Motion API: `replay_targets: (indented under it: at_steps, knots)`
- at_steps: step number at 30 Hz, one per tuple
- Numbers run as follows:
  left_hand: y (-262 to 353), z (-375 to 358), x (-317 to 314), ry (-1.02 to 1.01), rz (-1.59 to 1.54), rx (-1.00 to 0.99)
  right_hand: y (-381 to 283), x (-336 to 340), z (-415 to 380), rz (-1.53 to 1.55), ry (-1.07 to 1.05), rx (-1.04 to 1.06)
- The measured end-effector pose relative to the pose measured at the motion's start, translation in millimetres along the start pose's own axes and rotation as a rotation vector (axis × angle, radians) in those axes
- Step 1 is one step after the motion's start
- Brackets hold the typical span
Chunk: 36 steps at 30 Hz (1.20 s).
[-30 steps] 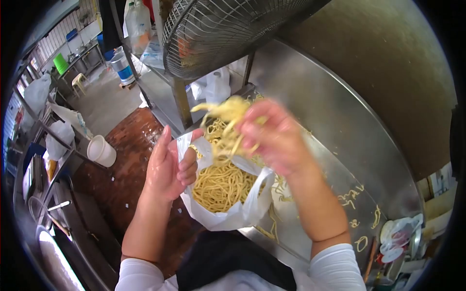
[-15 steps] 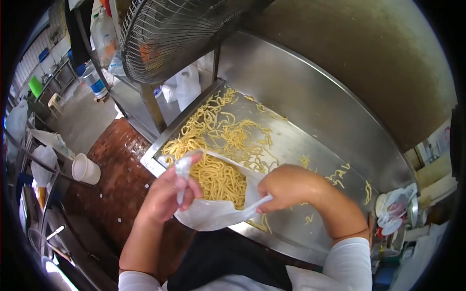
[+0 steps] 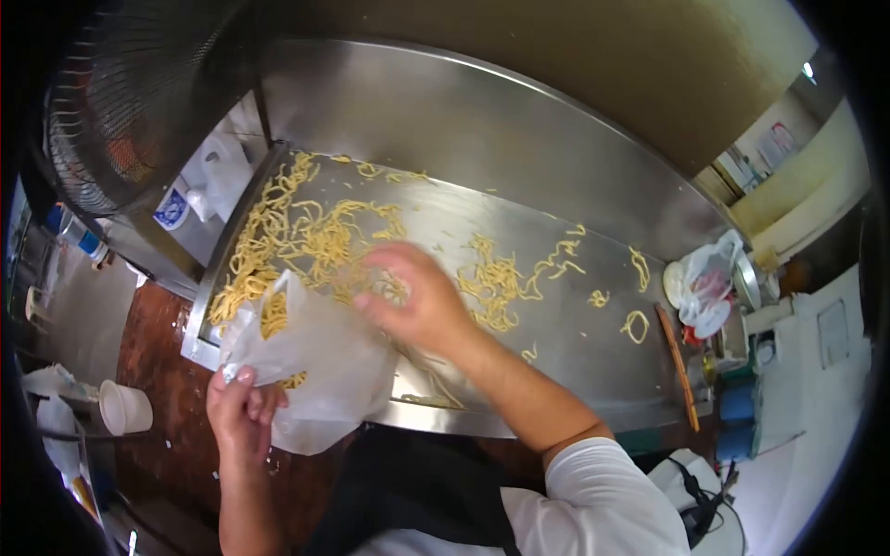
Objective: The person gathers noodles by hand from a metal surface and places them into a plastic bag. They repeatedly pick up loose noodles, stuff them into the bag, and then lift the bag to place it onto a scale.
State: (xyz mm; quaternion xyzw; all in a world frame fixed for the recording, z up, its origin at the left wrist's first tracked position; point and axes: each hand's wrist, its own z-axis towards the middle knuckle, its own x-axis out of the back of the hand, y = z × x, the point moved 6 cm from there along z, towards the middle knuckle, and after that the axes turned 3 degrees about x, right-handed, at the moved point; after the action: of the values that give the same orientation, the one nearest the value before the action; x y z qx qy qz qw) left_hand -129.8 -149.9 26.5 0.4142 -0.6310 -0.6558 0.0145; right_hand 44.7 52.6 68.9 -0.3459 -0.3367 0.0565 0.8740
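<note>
The left hand [image 3: 243,408] pinches the bag [image 3: 311,357] at its rim, off the tray's [image 3: 593,361] front left edge. The right hand [image 3: 417,296], fingers loosely spread, rests on noodles [image 3: 306,236] near the tray's left end.

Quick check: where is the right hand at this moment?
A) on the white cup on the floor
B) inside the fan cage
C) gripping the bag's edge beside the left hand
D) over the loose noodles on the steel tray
D: the right hand is spread over the noodles on the tray, apart from the bag that the left hand holds.
</note>
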Motion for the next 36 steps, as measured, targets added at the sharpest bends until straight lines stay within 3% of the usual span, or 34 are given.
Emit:
replay_targets:
  at_steps: [2,4,5,7,12,14,15,17,19,22,23,27,32,36]
  knots:
    - [-1.9,-1.8,-3.4,0.01,0.03,0.032,85.2,32.2,-36.0,-0.134,0.129,-0.231]
    - [-7.7,-2.5,1.5,0.081,0.038,0.042,170.7,79.0,-97.7,-0.096,0.279,-0.697]
    - [-10.4,-1.7,5.5,0.098,0.042,0.041,218.8,104.6,-133.8,-0.11,0.334,-0.805]
    - [-9.0,3.9,4.6,0.118,0.045,0.034,267.6,163.4,-196.8,-0.249,0.437,-0.931]
    - [-4.5,24.2,-7.3,0.13,0.052,0.054,315.7,293.4,-334.3,-0.702,0.793,-1.096]
    - [2.4,31.5,-16.0,0.181,0.108,0.019,327.1,340.3,-373.4,-0.76,0.832,-0.975]
    - [4.9,32.8,-16.6,0.206,0.114,0.001,337.6,365.5,-390.9,-0.884,0.734,-1.119]
    - [10.0,30.5,-21.1,0.249,0.136,-0.038,341.3,393.2,-414.0,-0.72,0.869,-1.329]
    - [11.1,27.9,-28.1,0.29,0.214,-0.054,388.0,413.5,-462.5,-1.042,0.793,-1.426]
    - [9.1,18.9,-27.9,0.368,0.26,-0.064,412.9,420.6,-444.9,-0.923,0.779,-1.292]
    - [8.7,16.3,-26.8,0.369,0.276,-0.049,425.0,416.6,-426.6,-0.813,0.656,-1.287]
    - [4.7,10.1,-23.6,0.389,0.257,-0.052,441.8,352.0,-325.6,-0.844,0.532,-0.812]
    - [1.5,-2.3,-15.8,0.418,0.221,-0.066,407.4,231.7,-213.4,-0.735,0.313,-0.6]
    - [2.4,-9.8,-17.1,0.386,0.228,-0.069,340.9,171.6,-178.7,-0.734,0.139,-0.485]
